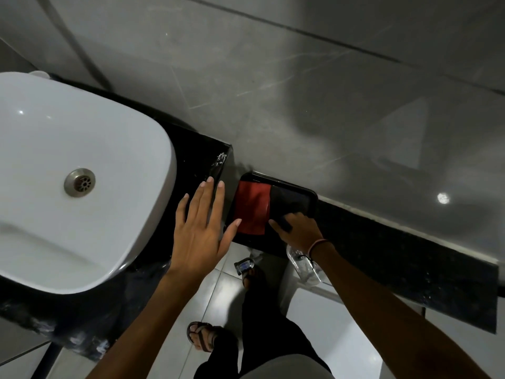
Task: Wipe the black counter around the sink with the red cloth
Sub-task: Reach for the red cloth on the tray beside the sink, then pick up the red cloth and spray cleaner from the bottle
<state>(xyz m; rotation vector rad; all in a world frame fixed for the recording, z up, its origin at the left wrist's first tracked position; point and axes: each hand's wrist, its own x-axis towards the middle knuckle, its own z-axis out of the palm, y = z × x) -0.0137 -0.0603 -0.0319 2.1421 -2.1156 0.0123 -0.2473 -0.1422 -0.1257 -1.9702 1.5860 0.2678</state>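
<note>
A folded red cloth (252, 207) lies in the left half of a black tray (303, 198), which rests on a narrow black ledge to the right of the counter. My right hand (296, 228) is shut on the tray's near edge, thumb on top. My left hand (203, 222) hovers flat with fingers spread over the right end of the black counter (199, 154), its thumb close to the cloth. The white sink (71, 173) fills the counter's left part.
Grey tiled wall (300, 91) runs behind the counter and ledge (410, 255). Below are a pale tiled floor, my sandalled feet (202, 336), and clear plastic bottles (303, 265) under the ledge. Water drops glint at the counter's far right corner.
</note>
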